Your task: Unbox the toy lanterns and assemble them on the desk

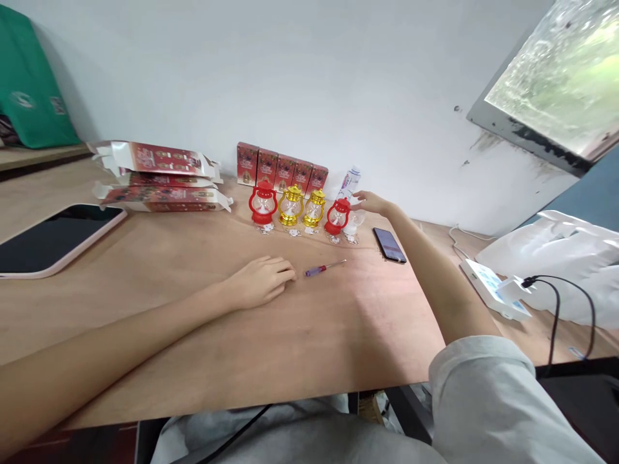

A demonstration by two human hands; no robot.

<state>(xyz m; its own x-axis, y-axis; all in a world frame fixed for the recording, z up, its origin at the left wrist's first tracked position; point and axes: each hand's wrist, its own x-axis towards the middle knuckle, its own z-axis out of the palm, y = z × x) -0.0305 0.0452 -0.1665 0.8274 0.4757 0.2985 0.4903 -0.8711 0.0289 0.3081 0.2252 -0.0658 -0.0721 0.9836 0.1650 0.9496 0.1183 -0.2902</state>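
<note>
My left hand [264, 282] lies on the wooden table, fingers loosely stretched out, holding nothing. Just right of its fingertips is a screwdriver [323, 269] with a purple and red handle. At the right end of a row of small lanterns, my right hand [371, 202] has its fingers at the top of a white lantern [354, 223], closed on it as far as I can see; the fingers cover its top. Beside it stand a red lantern [337, 216], two gold lanterns [291, 207] and another red lantern [264, 203]. Small tags lie before them.
Several upright red boxes [267, 169] line the wall behind the lanterns. Opened red boxes [164, 198] are stacked at left, near a large phone or tablet [58, 238]. A white tube [349, 182] stands behind my right hand. A smaller phone [389, 245] and a power strip [493, 288] lie rightward.
</note>
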